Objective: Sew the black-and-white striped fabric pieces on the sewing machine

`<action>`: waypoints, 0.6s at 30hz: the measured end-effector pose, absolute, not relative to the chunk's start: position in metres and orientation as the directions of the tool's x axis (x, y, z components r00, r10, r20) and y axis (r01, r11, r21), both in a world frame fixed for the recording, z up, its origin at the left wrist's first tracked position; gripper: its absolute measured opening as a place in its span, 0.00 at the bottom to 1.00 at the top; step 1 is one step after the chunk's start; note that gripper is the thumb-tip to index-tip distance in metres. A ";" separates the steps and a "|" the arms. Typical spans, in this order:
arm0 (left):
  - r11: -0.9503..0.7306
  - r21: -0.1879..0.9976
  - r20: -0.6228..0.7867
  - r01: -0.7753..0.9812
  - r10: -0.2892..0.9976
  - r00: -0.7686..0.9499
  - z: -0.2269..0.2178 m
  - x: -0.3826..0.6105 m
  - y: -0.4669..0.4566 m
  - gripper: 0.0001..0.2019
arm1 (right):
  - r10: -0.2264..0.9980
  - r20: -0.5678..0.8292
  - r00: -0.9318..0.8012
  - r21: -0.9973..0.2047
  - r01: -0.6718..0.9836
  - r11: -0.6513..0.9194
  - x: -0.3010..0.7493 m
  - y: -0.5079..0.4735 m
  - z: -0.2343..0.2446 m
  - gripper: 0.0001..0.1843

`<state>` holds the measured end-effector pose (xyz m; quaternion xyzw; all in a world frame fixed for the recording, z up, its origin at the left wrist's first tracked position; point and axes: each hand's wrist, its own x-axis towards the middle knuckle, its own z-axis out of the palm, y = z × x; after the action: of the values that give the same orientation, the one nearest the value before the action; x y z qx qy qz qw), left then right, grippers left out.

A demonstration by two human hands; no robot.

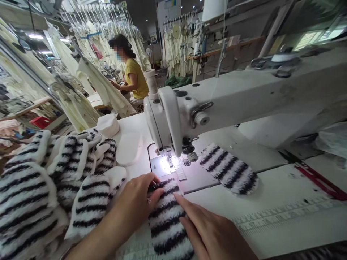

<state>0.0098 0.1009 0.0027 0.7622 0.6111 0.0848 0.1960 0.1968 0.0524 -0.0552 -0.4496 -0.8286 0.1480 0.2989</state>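
Fabric (166, 225) — lengthwise; end toward machine (233, 94)

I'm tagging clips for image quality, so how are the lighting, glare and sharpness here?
Head view: bright glare washes out detail beside the metal plate under the sewing machine; head view: the striped piece, left hand and right hand are dimmer but readable; head view: background garments look soft; head view: wide-angle distortion seems to stretch the edges.

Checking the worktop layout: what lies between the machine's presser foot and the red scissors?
A loose striped piece lies on the worktop between them, in the head view.
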 end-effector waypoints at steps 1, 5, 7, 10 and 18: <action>-0.169 0.383 -0.121 0.908 0.965 0.231 0.001 0.010 0.102 0.05 | 0.836 0.370 -0.406 -0.508 0.665 0.548 0.196 0.053 -0.058 0.22; -0.154 0.399 -0.142 0.904 0.963 0.227 0.001 0.008 0.105 0.07 | 0.830 0.394 -0.396 -0.504 0.662 0.555 0.195 0.054 -0.064 0.22; -0.157 0.421 -0.144 0.893 0.961 0.236 0.003 0.007 0.106 0.08 | 0.827 0.401 -0.395 -0.497 0.664 0.558 0.195 0.054 -0.064 0.22; -0.168 0.431 -0.132 0.886 0.960 0.246 0.002 0.007 0.107 0.08 | 0.828 0.403 -0.389 -0.482 0.679 0.553 0.196 0.056 -0.065 0.22; -0.473 0.218 0.373 0.853 0.849 0.375 0.002 0.003 0.100 0.09 | 0.797 0.480 -0.366 -0.304 0.783 0.543 0.199 0.054 -0.052 0.18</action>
<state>0.0034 0.1003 0.0017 0.8292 0.5131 0.2216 -0.0054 0.1988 0.0541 -0.0520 -0.4777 -0.8265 0.0119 0.2975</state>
